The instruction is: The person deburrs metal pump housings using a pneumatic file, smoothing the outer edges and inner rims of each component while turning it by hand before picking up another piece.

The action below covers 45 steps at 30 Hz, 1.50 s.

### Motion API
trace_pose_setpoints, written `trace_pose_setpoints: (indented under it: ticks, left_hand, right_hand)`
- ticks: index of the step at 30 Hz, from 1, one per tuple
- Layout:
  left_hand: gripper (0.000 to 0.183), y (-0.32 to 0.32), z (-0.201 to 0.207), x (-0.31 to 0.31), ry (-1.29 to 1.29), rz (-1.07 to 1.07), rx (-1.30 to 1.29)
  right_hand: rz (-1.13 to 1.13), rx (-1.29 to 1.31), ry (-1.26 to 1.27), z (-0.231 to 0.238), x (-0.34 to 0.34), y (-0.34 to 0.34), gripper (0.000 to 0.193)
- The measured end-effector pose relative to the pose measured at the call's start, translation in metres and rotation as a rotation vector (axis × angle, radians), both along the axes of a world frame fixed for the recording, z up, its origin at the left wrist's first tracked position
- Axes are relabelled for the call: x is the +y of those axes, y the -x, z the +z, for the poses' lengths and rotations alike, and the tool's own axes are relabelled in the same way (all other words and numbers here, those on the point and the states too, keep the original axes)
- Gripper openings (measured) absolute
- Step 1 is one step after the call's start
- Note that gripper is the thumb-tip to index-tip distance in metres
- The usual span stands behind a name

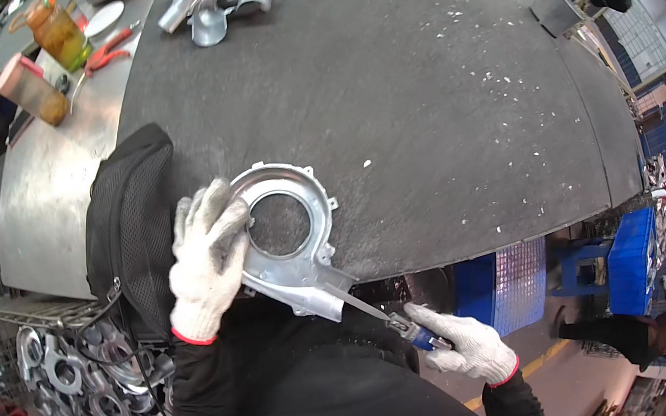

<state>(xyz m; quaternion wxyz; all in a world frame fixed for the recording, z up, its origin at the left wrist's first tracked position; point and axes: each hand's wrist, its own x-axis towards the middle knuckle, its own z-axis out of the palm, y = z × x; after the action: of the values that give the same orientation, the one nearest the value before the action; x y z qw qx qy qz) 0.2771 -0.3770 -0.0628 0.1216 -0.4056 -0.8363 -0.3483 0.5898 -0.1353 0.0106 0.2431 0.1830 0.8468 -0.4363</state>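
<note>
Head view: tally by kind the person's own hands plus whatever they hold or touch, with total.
Gloved hands: 2 (left hand, right hand)
Ring-shaped metal part: 1
Blue-and-metal tool: 1
Total: 4

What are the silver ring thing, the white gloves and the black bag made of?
The ring-shaped housing looks like bare metal, maybe cast aluminium: grey, shiny, with rim tabs. The white gloves seem matte knitted fabric, perhaps cotton: they crease softly and have red cuff edges. The black bag looks like dull synthetic mesh; its net pattern shows.
</note>
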Motion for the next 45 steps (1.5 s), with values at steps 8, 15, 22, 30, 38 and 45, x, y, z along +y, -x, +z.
trace_pose_setpoints:
  ticks: [8,15,22,30,38,45]
  left_hand:
    - [0.055,-0.008,-0.007,0.000,0.002,0.068,-0.021]
    - [0.059,-0.006,-0.011,-0.001,-0.040,0.059,-0.046]
    - [0.059,-0.003,-0.012,0.000,-0.042,0.060,-0.015]
    - [0.058,-0.005,-0.010,0.001,-0.071,0.057,-0.034]
    - [0.055,-0.005,-0.008,0.001,-0.081,0.082,-0.040]
    - [0.059,-0.009,-0.009,0.001,-0.059,0.124,-0.073]
  right_hand:
    - [0.093,-0.141,-0.315,0.041,-0.016,0.043,0.074]
    - [-0.112,-0.330,-0.079,0.065,-0.026,0.052,0.072]
    - [-0.041,-0.419,-0.094,0.074,-0.021,0.067,0.069]
    - [0.139,-0.194,-0.184,0.047,-0.023,0.055,0.065]
    - [0.220,-0.188,-0.339,0.052,-0.023,0.062,0.063]
    - [0.164,-0.201,-0.284,0.052,-0.027,0.056,0.064]
